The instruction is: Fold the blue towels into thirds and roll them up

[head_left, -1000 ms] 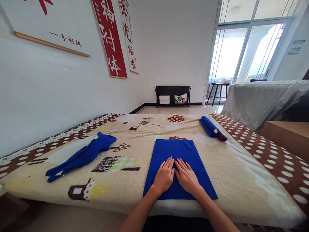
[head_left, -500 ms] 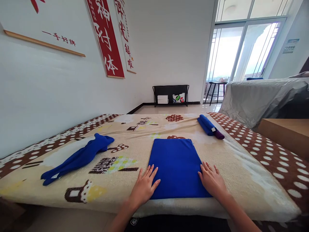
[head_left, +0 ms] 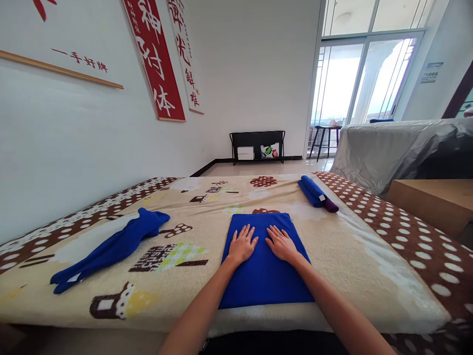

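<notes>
- Bare left hand (head_left: 242, 245) with slender, tapering fingers (head_left: 247, 232) and smooth, pale, glossy-looking fingernails that reach about to the fingertips or slightly past them.
- Bare right hand (head_left: 282, 244), similarly slim, with narrow knuckles and the same pale nails.
- Narrow wrists widening smoothly into a bare left forearm (head_left: 201, 304) and a bare right forearm (head_left: 330, 308), both uncovered down to the near edge.
- Black cloth garment (head_left: 273, 341) at the near edge, between the forearms, dark and plain across its middle.
- Small white marking (head_left: 204, 344) on the garment's left part, too cut off to read.
</notes>
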Demonstrator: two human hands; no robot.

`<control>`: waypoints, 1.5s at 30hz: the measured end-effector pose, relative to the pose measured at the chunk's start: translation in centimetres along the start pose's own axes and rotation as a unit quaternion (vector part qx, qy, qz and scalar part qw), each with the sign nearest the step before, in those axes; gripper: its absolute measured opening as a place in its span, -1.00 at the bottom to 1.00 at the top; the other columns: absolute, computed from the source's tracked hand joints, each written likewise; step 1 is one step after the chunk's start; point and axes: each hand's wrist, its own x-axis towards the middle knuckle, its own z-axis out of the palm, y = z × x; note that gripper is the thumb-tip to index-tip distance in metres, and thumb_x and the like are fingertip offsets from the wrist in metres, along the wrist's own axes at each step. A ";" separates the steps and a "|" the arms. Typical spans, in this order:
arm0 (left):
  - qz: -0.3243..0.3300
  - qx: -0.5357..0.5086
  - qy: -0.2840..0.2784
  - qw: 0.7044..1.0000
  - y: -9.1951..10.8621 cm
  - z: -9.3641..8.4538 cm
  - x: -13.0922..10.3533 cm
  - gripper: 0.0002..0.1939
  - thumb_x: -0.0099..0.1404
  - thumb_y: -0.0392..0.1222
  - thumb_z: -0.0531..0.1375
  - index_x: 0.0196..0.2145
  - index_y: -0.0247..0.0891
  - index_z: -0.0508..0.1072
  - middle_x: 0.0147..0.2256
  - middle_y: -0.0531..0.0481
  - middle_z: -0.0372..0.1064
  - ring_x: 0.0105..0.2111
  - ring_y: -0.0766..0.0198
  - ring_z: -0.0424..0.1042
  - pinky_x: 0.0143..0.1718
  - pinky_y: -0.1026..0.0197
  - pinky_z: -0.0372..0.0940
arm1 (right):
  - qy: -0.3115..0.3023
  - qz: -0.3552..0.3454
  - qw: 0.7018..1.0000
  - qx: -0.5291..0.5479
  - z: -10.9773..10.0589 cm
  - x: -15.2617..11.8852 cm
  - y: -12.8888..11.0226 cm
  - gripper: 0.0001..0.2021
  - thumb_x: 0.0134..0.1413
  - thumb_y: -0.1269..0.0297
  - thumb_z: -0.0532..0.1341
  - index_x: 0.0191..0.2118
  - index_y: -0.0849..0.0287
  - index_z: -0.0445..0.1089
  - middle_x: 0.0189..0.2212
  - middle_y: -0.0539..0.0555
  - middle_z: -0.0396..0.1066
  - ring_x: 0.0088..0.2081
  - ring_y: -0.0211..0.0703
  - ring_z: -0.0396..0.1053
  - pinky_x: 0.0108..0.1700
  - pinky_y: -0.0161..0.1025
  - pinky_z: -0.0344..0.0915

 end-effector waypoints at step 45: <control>0.002 0.027 -0.063 0.998 -1.8 1.8 10.1 -0.40 0.42 -0.01 -0.20 0.35 -0.18 0.02 0.38 0.04 -0.16 0.37 0.27 -0.16 0.34 0.07 -0.17 | -0.010 0.012 1.000 0.000 1.8 10.7 -0.1 -0.47 0.36 0.06 -0.09 0.36 0.07 -0.01 0.38 0.06 -0.09 0.37 -0.15 -0.13 0.35 -0.04 -0.23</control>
